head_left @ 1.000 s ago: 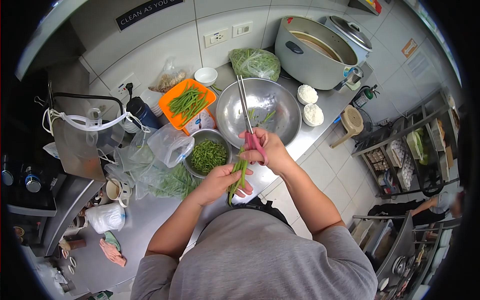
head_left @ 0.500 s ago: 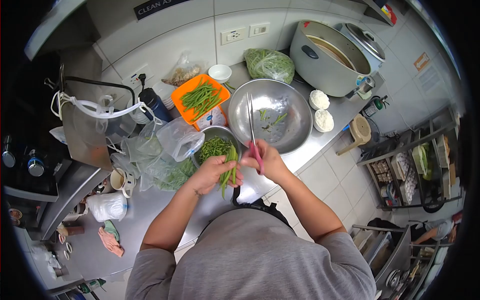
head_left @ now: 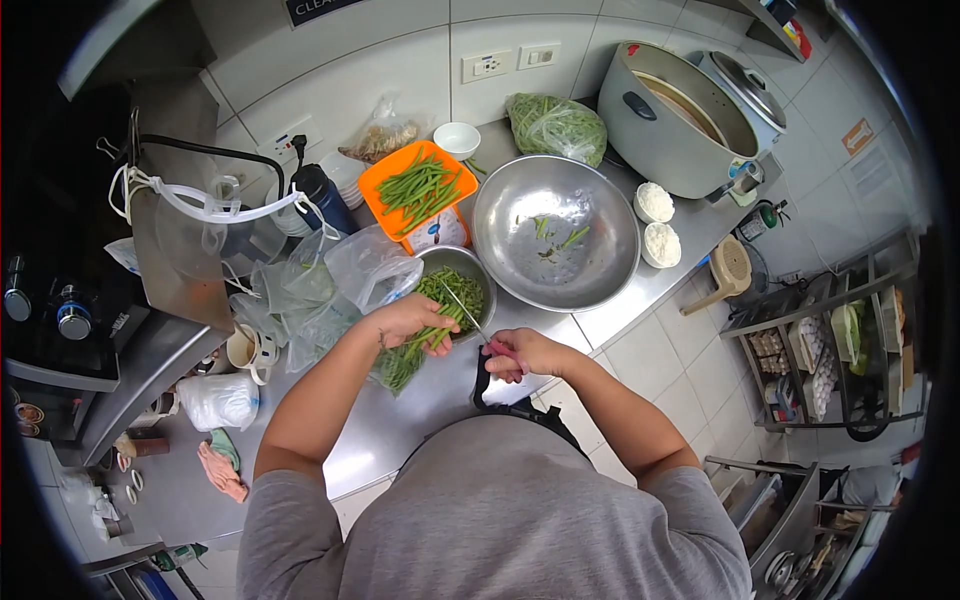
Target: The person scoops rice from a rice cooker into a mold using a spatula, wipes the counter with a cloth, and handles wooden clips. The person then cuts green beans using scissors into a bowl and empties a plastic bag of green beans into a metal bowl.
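Note:
My left hand (head_left: pixel 408 318) is closed around a bundle of long green beans (head_left: pixel 412 345), low over the near rim of a smaller steel bowl (head_left: pixel 490 292). Chopped green beans (head_left: pixel 440 285) fill much of that bowl. In my right hand (head_left: pixel 535 355) are scissors (head_left: pixel 472 318) with pink handles. Their blades point up and left over the chopped beans, close by the bundle's end; whether they touch the bundle I cannot tell. Beyond the hands, a large steel bowl (head_left: pixel 510 250) holds a few green scraps. Whole green beans (head_left: pixel 418 190) lie in an orange tray (head_left: pixel 452 213) on a scale (head_left: pixel 436 232).
Plastic bags (head_left: pixel 320 315) of greens crowd the left side. A bagged green vegetable (head_left: pixel 556 128) and a big grey pot (head_left: pixel 640 130) stand by the wall. Two white bowls (head_left: pixel 661 245) with white contents sit near the counter's right edge. A cloth (head_left: pixel 222 470) lies at left.
The scissors have swung from upright beside the large bowl to slanting left over the chopped beans. My left hand has shifted left with the bundle, which is now tilted, and my hands are farther apart.

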Action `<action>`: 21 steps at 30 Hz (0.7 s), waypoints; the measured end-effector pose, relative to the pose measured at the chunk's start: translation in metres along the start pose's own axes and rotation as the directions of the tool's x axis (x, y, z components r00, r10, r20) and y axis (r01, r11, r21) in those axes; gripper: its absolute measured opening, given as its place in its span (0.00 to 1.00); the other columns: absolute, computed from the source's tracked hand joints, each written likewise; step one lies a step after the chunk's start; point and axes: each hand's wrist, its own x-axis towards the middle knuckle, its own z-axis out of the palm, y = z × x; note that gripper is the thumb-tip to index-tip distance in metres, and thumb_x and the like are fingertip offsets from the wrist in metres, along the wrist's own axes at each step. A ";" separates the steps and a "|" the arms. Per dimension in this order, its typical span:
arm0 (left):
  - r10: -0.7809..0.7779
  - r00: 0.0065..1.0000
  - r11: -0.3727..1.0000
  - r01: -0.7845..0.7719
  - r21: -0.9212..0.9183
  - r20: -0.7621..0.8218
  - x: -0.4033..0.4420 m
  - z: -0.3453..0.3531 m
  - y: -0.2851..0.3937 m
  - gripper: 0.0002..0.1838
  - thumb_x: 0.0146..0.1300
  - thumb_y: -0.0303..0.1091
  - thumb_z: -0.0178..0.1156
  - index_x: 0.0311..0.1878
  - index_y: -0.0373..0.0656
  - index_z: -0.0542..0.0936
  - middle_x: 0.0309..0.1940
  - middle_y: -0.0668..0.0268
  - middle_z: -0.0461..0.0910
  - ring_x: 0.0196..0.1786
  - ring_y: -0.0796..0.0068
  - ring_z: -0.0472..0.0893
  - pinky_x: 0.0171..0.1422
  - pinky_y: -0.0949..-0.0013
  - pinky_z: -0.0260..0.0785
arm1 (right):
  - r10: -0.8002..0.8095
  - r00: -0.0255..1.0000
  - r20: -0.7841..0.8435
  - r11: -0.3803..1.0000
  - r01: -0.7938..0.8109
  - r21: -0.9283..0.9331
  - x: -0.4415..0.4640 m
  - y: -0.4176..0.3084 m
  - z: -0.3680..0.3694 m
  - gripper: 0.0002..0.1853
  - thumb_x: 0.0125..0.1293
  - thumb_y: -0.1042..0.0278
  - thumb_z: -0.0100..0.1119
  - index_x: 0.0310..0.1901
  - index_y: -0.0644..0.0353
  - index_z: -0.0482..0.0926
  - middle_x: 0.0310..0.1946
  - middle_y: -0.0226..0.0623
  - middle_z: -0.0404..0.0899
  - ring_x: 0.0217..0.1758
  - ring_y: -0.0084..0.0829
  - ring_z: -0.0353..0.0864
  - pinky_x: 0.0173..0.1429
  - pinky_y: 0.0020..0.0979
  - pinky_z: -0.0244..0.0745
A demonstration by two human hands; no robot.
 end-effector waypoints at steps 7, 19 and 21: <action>-0.004 1.000 1.000 0.005 0.027 -0.016 0.007 -0.010 -0.004 0.13 0.69 0.36 0.55 0.46 0.34 0.77 0.30 0.54 0.82 0.31 0.63 0.83 0.36 0.64 0.77 | 0.008 0.999 -0.052 0.999 -0.010 -0.031 0.000 0.010 0.004 0.26 0.56 0.50 0.71 0.40 0.66 0.75 0.18 0.32 0.75 0.18 0.23 0.74 0.23 0.25 0.69; 0.317 0.271 0.316 -0.934 -0.168 -0.909 0.039 0.039 0.006 0.13 0.76 0.32 0.42 0.55 0.33 0.64 0.52 0.50 0.77 0.56 0.60 0.78 0.62 0.61 0.70 | -0.119 0.992 -0.044 0.970 0.125 0.208 0.015 -0.003 0.062 0.40 0.61 0.34 0.58 0.55 0.68 0.67 0.30 0.37 0.78 0.30 0.24 0.78 0.34 0.25 0.73; 0.275 0.330 0.479 -0.861 -0.169 -0.903 0.037 0.053 -0.004 0.14 0.75 0.33 0.43 0.56 0.32 0.65 0.54 0.52 0.77 0.57 0.63 0.77 0.63 0.62 0.69 | -0.076 0.996 -0.048 0.974 0.085 0.211 0.015 -0.008 0.059 0.35 0.63 0.37 0.58 0.51 0.66 0.69 0.28 0.35 0.78 0.29 0.24 0.77 0.33 0.25 0.72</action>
